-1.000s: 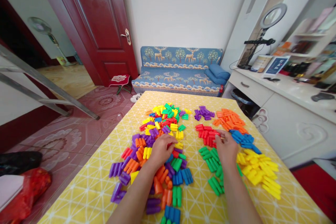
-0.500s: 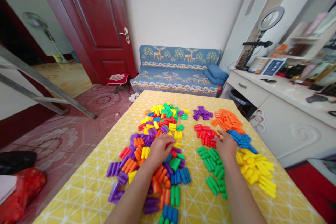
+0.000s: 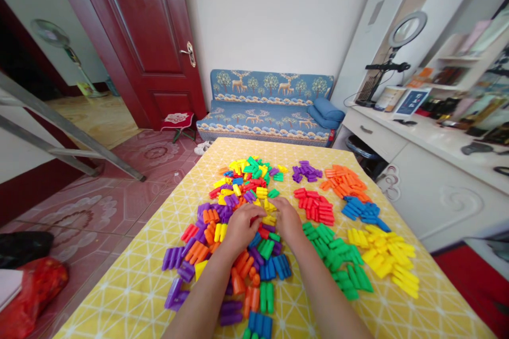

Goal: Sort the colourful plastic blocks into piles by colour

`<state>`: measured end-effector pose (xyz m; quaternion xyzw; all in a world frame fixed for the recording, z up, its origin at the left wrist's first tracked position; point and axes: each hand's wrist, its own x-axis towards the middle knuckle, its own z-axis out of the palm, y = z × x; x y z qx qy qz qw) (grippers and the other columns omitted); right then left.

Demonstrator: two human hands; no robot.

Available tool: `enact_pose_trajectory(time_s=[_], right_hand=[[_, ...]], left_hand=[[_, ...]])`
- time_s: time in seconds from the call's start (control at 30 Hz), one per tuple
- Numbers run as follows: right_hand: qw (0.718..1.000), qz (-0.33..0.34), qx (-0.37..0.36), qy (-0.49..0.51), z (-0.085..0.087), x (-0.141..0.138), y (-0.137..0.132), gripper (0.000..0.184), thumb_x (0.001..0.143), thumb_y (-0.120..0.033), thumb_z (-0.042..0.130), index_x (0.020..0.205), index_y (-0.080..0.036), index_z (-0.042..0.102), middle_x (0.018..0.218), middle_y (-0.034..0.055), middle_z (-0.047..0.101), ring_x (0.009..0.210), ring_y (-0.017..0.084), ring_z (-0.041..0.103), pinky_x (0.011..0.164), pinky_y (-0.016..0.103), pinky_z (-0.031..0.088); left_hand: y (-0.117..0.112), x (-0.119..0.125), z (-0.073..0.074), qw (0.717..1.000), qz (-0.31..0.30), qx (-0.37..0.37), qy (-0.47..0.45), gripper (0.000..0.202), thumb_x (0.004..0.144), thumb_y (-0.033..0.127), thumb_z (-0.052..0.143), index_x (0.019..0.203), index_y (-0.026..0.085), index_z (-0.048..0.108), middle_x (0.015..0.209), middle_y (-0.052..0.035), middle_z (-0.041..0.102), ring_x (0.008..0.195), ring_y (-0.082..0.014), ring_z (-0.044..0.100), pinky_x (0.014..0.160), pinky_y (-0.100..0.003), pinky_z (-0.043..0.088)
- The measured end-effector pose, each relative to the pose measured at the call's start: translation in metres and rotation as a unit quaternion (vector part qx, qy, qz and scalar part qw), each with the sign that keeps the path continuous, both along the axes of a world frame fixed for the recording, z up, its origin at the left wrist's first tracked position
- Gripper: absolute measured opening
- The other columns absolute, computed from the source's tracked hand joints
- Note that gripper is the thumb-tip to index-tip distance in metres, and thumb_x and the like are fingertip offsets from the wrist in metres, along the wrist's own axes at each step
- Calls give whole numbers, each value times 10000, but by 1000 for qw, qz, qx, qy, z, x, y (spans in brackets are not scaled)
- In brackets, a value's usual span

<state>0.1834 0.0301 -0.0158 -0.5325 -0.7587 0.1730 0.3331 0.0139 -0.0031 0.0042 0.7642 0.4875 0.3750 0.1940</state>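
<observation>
Both my hands are bent over a mixed heap of coloured plastic blocks point(image 3: 246, 180) on a yellow-clothed table point(image 3: 131, 291). My left hand point(image 3: 242, 226) is curled, fingers closed down among red and yellow pieces. My right hand point(image 3: 287, 220) is beside it, almost touching it, with its fingers bent into the same spot. What either hand holds is hidden. To the right lie sorted piles: red point(image 3: 316, 206), green point(image 3: 338, 254), yellow point(image 3: 387, 259), blue point(image 3: 361, 211), orange point(image 3: 344, 180), purple point(image 3: 305, 171).
A blue patterned sofa point(image 3: 270, 106) stands beyond the table's far end. A dark red door point(image 3: 147, 37) is at the left, with metal rails point(image 3: 59, 127) slanting across the floor. A white desk point(image 3: 433, 169) with a ring light point(image 3: 406, 29) lines the right. A red bag point(image 3: 35, 291) lies lower left.
My right hand has left the red pile and moved left across the table to the mixed heap, meeting my left hand. The left hand has stayed in place.
</observation>
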Motion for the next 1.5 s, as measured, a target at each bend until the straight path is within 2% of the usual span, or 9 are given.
enact_pose_trajectory(time_s=[0.3,0.53,0.63,0.73,0.9,1.0,1.23,1.37,1.5], right_hand=[[995,-46,-49,-72,-1,0,11,409,717,-110,651,1104,-238,680,988,48,570,895,182,568,813,284,447],[997,-46,-55,41,1,3,13,50,723,-178,647,745,-197,687,802,16,543,749,149,541,697,254,426],[994,-64,-58,70,2,6,9,107,748,-236,602,668,-174,635,702,9,556,692,154,541,654,260,434],[988,-86,-60,113,10,13,-5,190,788,-327,544,777,-163,639,677,16,602,685,174,574,614,268,455],[950,-160,-39,264,35,54,-40,410,762,-477,582,999,-145,623,752,50,675,673,198,619,587,284,482],[940,-246,-7,236,42,98,-59,440,739,-524,604,961,-145,632,741,61,677,631,195,608,578,286,476],[882,-429,97,171,20,187,-86,513,731,-553,582,979,-109,651,790,101,665,664,216,611,617,309,486],[852,-498,119,106,8,202,-94,526,732,-517,573,1058,-109,631,761,82,644,649,227,597,636,340,473],[858,-497,91,94,5,201,-97,403,748,-527,544,828,-143,637,725,65,624,688,233,586,665,345,454]], left_hand=[[-2,0,2,1000,-6,4,-10,319,772,56,549,957,246,727,1001,-23,713,975,-184,621,916,-334,482],[-2,0,0,1000,7,-1,-3,301,773,72,559,950,245,730,1001,-25,714,987,-190,623,920,-342,486],[-1,-1,-2,1000,5,-3,-1,303,774,69,554,951,243,728,1013,-27,712,998,-190,622,924,-339,484],[0,-1,-2,1000,-1,-3,0,283,783,73,548,936,232,725,1018,-32,711,1001,-189,622,926,-339,481],[0,-1,2,1000,3,-11,4,251,783,80,557,916,214,721,1018,-42,709,1006,-195,624,924,-349,483],[0,-1,2,1000,3,-12,1,242,788,87,555,908,215,721,1017,-43,709,1008,-195,625,925,-349,485],[0,-1,-1,1000,0,-10,-1,244,789,90,553,913,216,721,1010,-44,710,992,-196,627,923,-359,487],[0,-1,-1,1000,1,-6,2,243,786,89,554,908,217,721,1008,-45,710,989,-197,633,921,-359,491],[0,-1,2,1000,4,-8,5,239,783,90,557,901,217,722,1006,-43,711,994,-200,635,921,-360,492]])
